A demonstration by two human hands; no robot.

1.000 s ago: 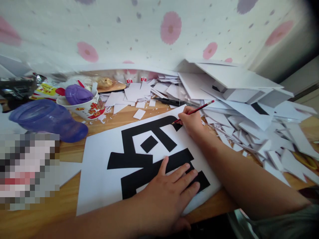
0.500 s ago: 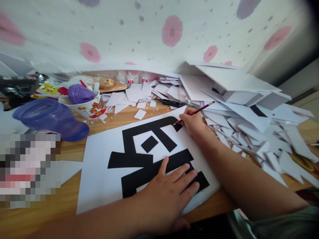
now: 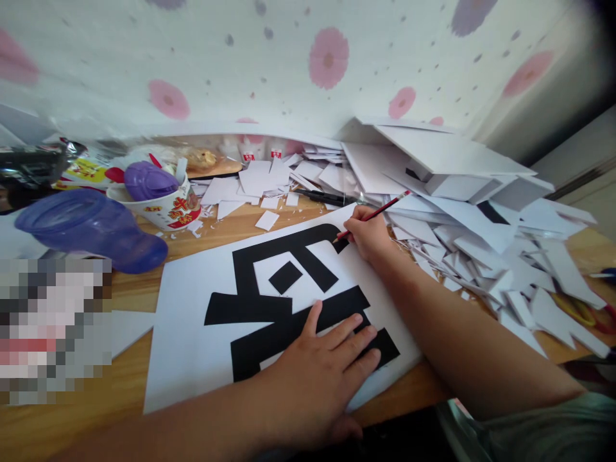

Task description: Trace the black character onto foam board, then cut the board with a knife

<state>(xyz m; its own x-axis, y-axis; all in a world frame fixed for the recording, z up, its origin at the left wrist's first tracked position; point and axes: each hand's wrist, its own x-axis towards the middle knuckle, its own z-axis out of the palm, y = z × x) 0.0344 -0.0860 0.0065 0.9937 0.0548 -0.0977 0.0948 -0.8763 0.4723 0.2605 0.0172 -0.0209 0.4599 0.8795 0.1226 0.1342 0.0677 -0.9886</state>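
A white board (image 3: 185,359) lies on the wooden table with a large black cut-out shape (image 3: 248,308) flat on top of it. My left hand (image 3: 327,366) presses down on the lower part of the black shape, fingers spread. Gripped in my right hand (image 3: 368,234) is a dark red pencil (image 3: 378,212), slanting up to the right. Its tip touches or nearly touches the inner edge of the shape's curved upper right corner. Whether it has left a line there is too small to tell.
A paper cup (image 3: 166,208) holding a purple lid and a translucent blue container (image 3: 96,231) stand at the left. Behind the board lie black knives (image 3: 322,197) and white offcuts (image 3: 257,183). More scraps (image 3: 495,282) and yellow-handled scissors (image 3: 575,312) crowd the right; folded white boards (image 3: 452,154) rise behind.
The whole view has shifted slightly, so things sit a little further left. The pencil's upper end leans slightly lower to the left; my left hand keeps its place on the shape.
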